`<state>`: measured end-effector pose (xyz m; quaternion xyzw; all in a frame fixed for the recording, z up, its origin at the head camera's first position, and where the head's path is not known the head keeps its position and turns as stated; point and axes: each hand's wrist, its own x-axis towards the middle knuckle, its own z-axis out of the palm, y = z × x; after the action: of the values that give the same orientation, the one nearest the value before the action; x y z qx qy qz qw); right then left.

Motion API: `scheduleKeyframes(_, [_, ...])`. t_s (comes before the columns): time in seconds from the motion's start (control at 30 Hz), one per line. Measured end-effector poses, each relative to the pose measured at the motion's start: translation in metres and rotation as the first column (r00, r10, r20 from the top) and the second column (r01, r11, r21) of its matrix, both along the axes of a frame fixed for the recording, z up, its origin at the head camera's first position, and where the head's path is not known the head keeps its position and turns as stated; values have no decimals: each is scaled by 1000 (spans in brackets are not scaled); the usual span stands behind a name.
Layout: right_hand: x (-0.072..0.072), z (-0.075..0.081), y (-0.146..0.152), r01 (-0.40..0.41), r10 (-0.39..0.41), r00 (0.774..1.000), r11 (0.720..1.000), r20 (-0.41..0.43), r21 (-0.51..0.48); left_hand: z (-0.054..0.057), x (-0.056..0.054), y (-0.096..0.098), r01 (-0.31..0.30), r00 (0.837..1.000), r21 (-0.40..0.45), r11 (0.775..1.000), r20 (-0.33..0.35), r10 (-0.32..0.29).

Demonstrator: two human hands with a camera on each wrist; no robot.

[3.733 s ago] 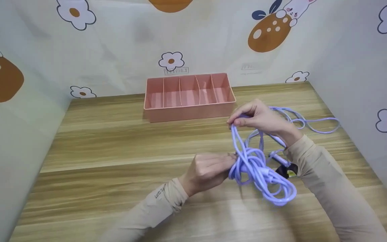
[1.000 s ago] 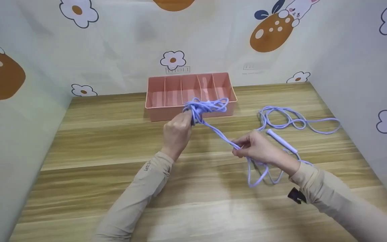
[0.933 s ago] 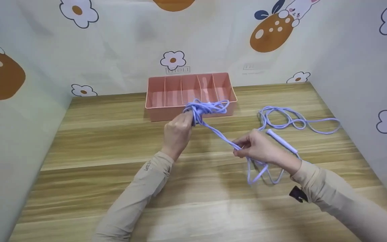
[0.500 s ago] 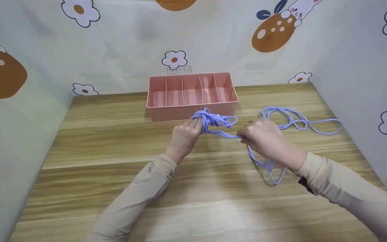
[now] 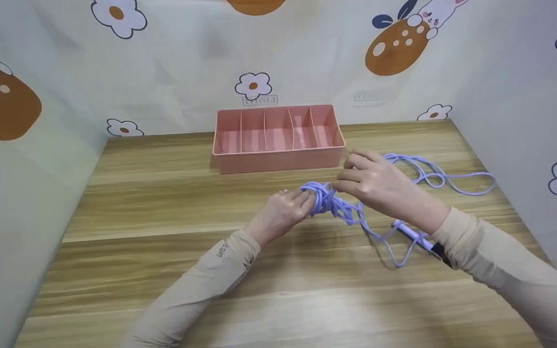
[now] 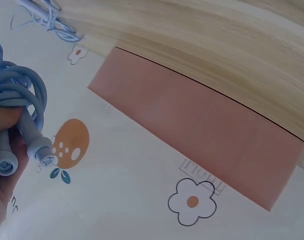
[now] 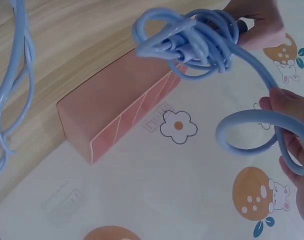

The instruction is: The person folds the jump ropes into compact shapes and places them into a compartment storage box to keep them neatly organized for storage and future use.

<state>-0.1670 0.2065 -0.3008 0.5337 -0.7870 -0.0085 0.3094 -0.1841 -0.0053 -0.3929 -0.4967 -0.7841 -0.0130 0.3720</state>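
My left hand grips a wound bundle of lilac jump rope above the middle of the table. In the left wrist view, two jump rope handles stick out of the coils beside my fingers. My right hand is just right of the bundle. The right wrist view shows its fingers curled round a strand of cord, with a loop hanging from it. More cord trails from the bundle down to the table. Another lilac handle lies there, partly hidden by my right forearm.
A pink box with several compartments stands at the back of the wooden table. Loose lilac cord lies in loops at the back right. Patterned walls enclose the table at the back and sides.
My left hand has come down and right with the bundle, away from the pink box. My right hand has risen close to the bundle; the strand stretched between them earlier no longer spans a gap.
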Motion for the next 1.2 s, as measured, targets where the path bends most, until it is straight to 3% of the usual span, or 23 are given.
scheduleKeyframes(0.17, [2, 1, 3, -29, 29, 1000, 999, -13, -33, 2, 9, 0, 107, 994, -4, 994, 15, -107])
scheduleKeyframes(0.27, [2, 0, 4, -49, 50, 999, 995, 13, -82, 1, 16, -1, 198, 979, 58, 979, 39, -200])
scheduleKeyframes(0.33, [2, -2, 5, -73, 79, 996, 988, 40, -139, 1, 20, -1, 261, 961, 133, 956, 62, -271])
scheduleKeyframes(0.47, [0, -7, 6, -95, 136, 981, 958, 138, -272, 0, 28, -2, 355, 908, 296, 887, 116, -402])
scheduleKeyframes(0.57, [-2, -12, 6, -89, 185, 957, 921, 224, -380, 0, 32, -1, 381, 877, 376, 845, 142, -459])
scheduleKeyframes(0.67, [-5, -19, 4, -85, 243, 925, 882, 292, -464, 1, 35, 1, 386, 856, 442, 810, 157, -493])
scheduleKeyframes(0.8, [-8, -33, 0, -32, 300, 865, 833, 402, -552, 5, 40, 4, 387, 820, 549, 740, 161, -549])
scheduleKeyframes(0.87, [-7, -40, -3, 25, 332, 809, 805, 485, -593, 7, 43, 6, 382, 798, 607, 697, 164, -580])
scheduleKeyframes(0.9, [-5, -43, -4, 64, 348, 770, 792, 535, -607, 8, 44, 7, 377, 786, 635, 674, 165, -596])
scheduleKeyframes(1.0, [-3, -54, -8, 128, 399, 684, 758, 611, -639, 12, 47, 9, 348, 757, 713, 608, 169, -631])
scheduleKeyframes(1.07, [-3, -64, -9, 125, 461, 629, 734, 626, -667, 13, 47, 9, 316, 756, 756, 574, 165, -633])
scheduleKeyframes(1.13, [-6, -81, -8, 145, 491, 607, 705, 625, -694, 13, 48, 8, 272, 770, 794, 544, 160, -618])
scheduleKeyframes(1.17, [-10, -95, -5, 99, 505, 562, 745, 655, -660, 13, 47, 8, 246, 780, 812, 530, 158, -606])
scheduleKeyframes(1.2, [-9, -102, -4, 137, 489, 558, 743, 670, -656, 12, 47, 8, 216, 791, 829, 516, 161, -590])
